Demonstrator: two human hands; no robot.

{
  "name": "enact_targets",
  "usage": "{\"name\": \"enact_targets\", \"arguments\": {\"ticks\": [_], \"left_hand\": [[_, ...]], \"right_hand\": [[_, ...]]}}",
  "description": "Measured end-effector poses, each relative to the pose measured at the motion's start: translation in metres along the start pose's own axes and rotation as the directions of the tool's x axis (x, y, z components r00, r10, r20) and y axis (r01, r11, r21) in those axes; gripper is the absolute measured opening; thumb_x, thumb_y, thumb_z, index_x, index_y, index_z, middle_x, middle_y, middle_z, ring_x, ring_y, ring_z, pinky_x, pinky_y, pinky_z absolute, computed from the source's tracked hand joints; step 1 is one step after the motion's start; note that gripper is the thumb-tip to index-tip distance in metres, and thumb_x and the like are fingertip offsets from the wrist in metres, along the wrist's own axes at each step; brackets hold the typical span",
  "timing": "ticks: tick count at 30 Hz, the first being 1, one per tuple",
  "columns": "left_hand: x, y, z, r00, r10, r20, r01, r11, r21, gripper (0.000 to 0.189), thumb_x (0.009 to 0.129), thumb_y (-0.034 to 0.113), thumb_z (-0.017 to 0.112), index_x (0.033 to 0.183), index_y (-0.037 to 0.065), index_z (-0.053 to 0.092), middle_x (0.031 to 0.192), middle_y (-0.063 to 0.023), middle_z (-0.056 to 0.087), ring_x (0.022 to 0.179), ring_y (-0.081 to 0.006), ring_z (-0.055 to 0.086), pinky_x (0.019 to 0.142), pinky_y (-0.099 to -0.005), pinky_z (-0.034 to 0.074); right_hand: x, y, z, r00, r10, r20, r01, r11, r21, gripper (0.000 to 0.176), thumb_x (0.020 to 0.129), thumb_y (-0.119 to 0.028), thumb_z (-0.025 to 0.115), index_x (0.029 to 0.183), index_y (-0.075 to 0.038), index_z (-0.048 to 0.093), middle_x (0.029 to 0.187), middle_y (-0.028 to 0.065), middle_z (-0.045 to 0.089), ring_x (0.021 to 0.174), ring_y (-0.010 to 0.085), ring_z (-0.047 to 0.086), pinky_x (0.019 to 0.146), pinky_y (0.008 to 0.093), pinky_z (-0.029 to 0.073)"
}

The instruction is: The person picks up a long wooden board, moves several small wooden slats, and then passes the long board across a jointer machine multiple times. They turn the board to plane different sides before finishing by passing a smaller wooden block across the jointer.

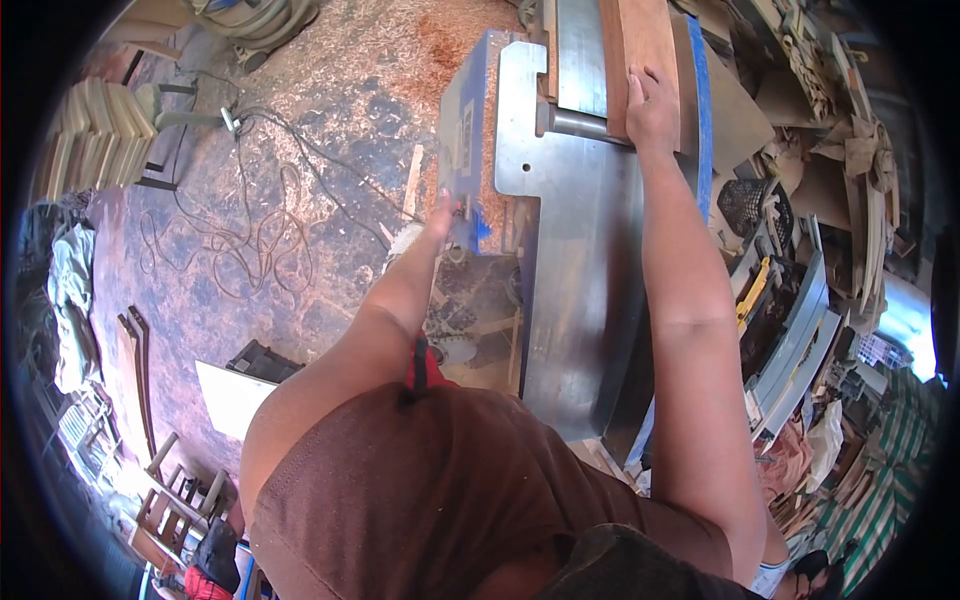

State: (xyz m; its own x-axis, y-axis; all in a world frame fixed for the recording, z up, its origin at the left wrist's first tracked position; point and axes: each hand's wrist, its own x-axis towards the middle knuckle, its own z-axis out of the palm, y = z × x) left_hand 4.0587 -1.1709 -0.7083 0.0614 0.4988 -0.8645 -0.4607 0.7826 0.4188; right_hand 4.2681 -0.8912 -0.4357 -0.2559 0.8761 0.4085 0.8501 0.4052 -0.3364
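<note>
A reddish-brown wooden board [641, 35] lies lengthwise on the metal bed of a jointer [585, 270]. My right hand [653, 108] is closed on the near end of this board, with the arm stretched straight ahead. Beside the board, the round cutter shaft [578, 122] shows across the bed. Lower down, my left hand [443, 214] reaches to the blue and grey side of the machine [462, 130], right at a small red part; its fingers are mostly hidden.
Wood shavings [450, 50] cover the floor beyond the machine. Looped cable [245, 245] lies to the left, near stacked curved wooden pieces [100, 140]. Along the right stand wood offcuts and a black crate [752, 205]. A white panel [232, 398] sits by my left elbow.
</note>
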Motion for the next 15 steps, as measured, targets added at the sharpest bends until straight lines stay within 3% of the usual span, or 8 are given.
{"name": "enact_targets", "arguments": {"ticks": [10, 15], "left_hand": [[0.005, -0.006, -0.001, 0.999, 0.034, -0.017, -0.035, 0.999, -0.019, 0.094, 0.093, 0.078, 0.016, 0.153, 0.008, 0.032, 0.161, -0.0073, 0.028, 0.147, -0.0249, 0.025, 0.113, -0.0505, 0.025], [-0.003, 0.002, 0.001, 1.000, 0.014, -0.015, -0.013, 0.998, 0.068, 0.093, 0.091, 0.080, 0.016, 0.153, 0.012, 0.034, 0.162, -0.0132, 0.024, 0.149, -0.0308, 0.019, 0.114, -0.0523, 0.024]], "right_hand": [[0.036, 0.004, 0.017, 1.000, -0.017, -0.005, 0.018, 1.000, 0.013, 0.028, 0.096, -0.029, 0.058, 0.117, -0.015, 0.071, 0.129, 0.0089, 0.061, 0.118, 0.0289, 0.057, 0.098, 0.0389, 0.048], [0.062, 0.010, 0.032, 1.000, -0.010, -0.014, 0.009, 1.000, -0.007, 0.029, 0.096, -0.030, 0.058, 0.118, -0.015, 0.071, 0.130, 0.0090, 0.061, 0.119, 0.0284, 0.057, 0.100, 0.0382, 0.046]]}}
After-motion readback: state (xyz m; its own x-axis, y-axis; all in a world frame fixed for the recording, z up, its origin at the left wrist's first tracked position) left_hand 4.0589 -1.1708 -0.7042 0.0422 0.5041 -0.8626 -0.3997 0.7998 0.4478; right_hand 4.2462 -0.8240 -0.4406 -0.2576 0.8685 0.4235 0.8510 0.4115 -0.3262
